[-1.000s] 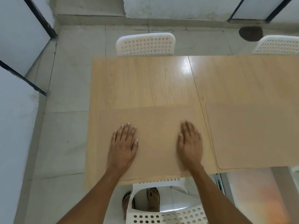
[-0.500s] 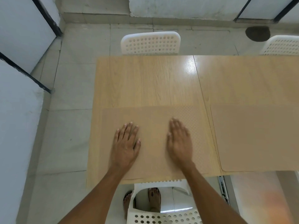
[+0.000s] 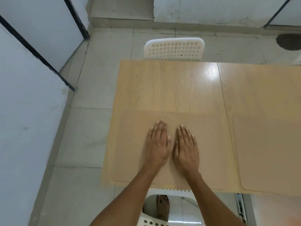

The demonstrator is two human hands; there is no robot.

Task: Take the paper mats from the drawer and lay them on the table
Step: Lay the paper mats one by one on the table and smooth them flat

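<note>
Under both palms — tan, dimpled mat (image 3: 210,136)

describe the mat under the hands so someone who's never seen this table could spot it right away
Start at the light wooden table with a white perforated chair at its far side. On the table's near left part lies a tan paper mat, and the left hand and right hand lie flat on its middle. The second mat, to its right, has no hands on it.
</note>
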